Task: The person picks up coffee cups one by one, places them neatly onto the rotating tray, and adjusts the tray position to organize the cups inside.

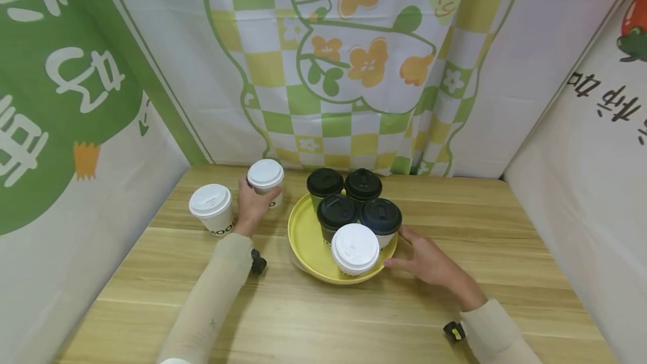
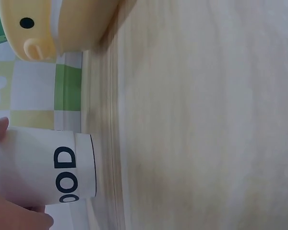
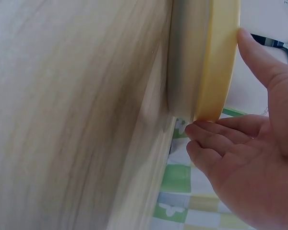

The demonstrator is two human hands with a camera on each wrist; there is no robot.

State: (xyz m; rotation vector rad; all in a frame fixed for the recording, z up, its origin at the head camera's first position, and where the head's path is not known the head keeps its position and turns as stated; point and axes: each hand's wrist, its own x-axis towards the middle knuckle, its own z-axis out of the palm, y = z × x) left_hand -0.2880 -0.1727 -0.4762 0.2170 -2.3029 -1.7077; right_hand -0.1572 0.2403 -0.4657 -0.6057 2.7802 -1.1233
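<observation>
My left hand point(image 1: 254, 205) grips a white paper cup point(image 1: 266, 176) with a white lid, left of the tray; in the left wrist view, black lettering shows on its wall and its base is near the wooden surface. To its left stands another white-lidded cup point(image 1: 212, 212). A round yellow tray point(image 1: 305, 240) carries several black-lidded cups point(image 1: 337, 211) and one white-lidded cup point(image 1: 355, 247) at the front. At the tray's right edge is my right hand point(image 1: 429, 257); in the right wrist view, its thumb and loosely extended fingers point(image 3: 211, 139) touch the yellow rim point(image 3: 223, 62).
Everything stands on a wood-grain table point(image 1: 404, 319). A checkered, flowered curtain point(image 1: 323, 94) hangs behind its back edge, and printed cloth walls rise at left and right. The tray's side bears a black eye dot and a small beak point(image 2: 36, 49).
</observation>
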